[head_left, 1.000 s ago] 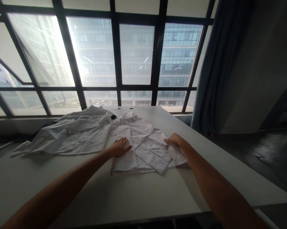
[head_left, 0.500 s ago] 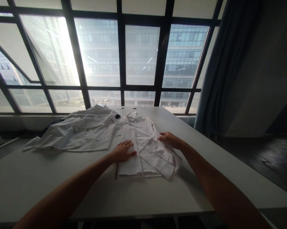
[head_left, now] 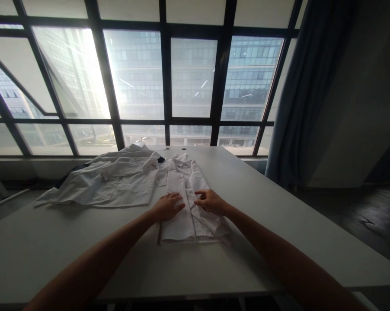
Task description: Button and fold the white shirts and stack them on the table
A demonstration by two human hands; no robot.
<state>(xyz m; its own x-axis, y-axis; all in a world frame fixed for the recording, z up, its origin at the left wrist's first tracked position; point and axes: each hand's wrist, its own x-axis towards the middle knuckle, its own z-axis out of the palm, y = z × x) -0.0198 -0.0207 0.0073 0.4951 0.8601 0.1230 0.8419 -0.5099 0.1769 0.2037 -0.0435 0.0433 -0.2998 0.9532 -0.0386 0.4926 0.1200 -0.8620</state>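
A white shirt (head_left: 185, 185) lies on the pale table (head_left: 253, 190), folded into a narrow strip with its collar toward the window. My left hand (head_left: 167, 206) rests flat on the shirt's left folded side, fingers stretched out. My right hand (head_left: 211, 202) presses on the right side, which is folded over toward the middle, with its fingers curled on the cloth. I cannot tell whether it pinches the fabric or only presses it down.
A second white shirt (head_left: 107, 181) lies spread and rumpled on the table's left half, with a dark garment (head_left: 70, 172) peeking from under it. Large windows stand behind the table. A dark curtain (head_left: 298, 95) hangs at the right.
My right hand has carried the shirt's right side inward over the middle, so the shirt is now narrower. The left hand has stayed pressed in place.
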